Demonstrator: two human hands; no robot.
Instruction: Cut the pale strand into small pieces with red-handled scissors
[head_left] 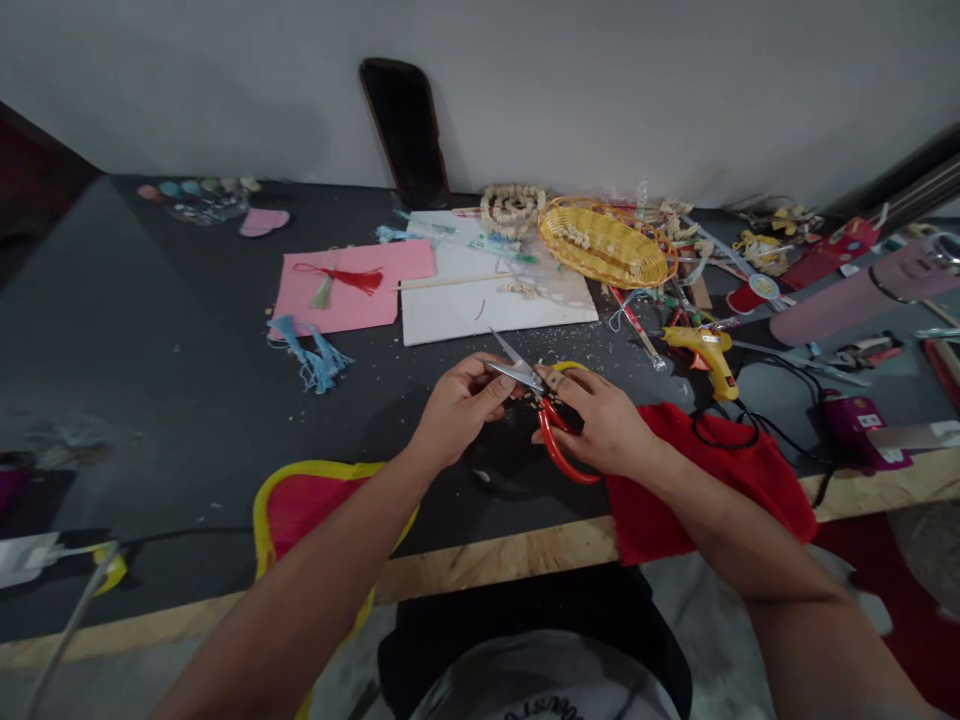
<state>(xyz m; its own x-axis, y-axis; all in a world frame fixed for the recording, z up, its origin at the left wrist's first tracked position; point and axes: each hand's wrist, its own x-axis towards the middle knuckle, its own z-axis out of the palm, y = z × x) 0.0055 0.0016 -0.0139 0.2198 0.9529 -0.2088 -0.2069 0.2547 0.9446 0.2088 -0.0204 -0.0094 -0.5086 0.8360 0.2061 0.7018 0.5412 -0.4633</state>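
My right hand (596, 415) grips a pair of scissors (555, 440) with red and yellow handles. The scissors' blades are parted and point up and left. My left hand (465, 400) is closed right beside the blades, with thumb and fingers pinched together; what it holds is too small to make out. Both hands are over the dark table, just below a white board (495, 305). Small pale crumbs are scattered near the blades.
Pink paper (337, 315) with tassels and a blue tassel (311, 355) lie left. A yellow basket (607, 240), glue gun (705, 355), pink bottle (862, 295) and red cloth (712, 480) are right. A phone (405, 130) leans on the wall.
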